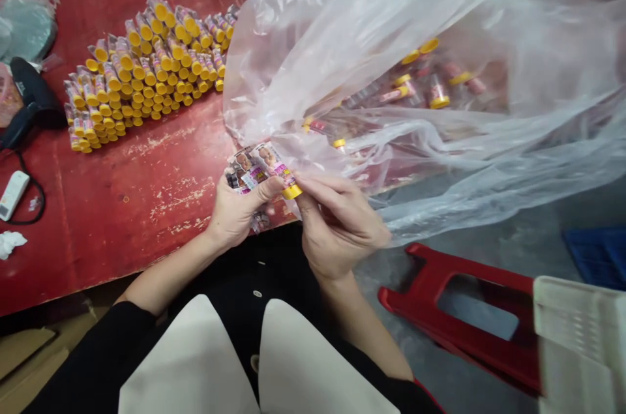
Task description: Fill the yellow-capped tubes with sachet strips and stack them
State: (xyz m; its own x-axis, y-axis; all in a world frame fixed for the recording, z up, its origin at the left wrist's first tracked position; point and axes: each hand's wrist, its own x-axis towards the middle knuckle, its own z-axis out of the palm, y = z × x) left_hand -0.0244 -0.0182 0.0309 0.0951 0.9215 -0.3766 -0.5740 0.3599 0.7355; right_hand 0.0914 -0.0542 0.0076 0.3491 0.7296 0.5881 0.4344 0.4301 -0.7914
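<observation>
Close to the table's near edge, my left hand (238, 208) is closed round several small printed plastic sleeves (243, 169). Its thumb presses on a yellow-capped tube (276, 169) that lies over them, cap toward me. My right hand (340, 218) pinches this tube near its yellow cap, thumb and fingertips together. Just beyond my hands spreads a big clear plastic bag (313, 42), with several loose yellow-capped tubes (439, 93) showing inside it. To the left, many wrapped tubes (147, 75) are stacked in a pile, yellow ends facing me.
The red table (147, 218) has worn paint. At its left lie a black handheld scanner (36, 98), a white power strip (14, 195) and crumpled tissue (10, 243). A red stool (460, 296) and a pale plastic crate (581, 336) stand at lower right; a blue crate (596, 254) is behind.
</observation>
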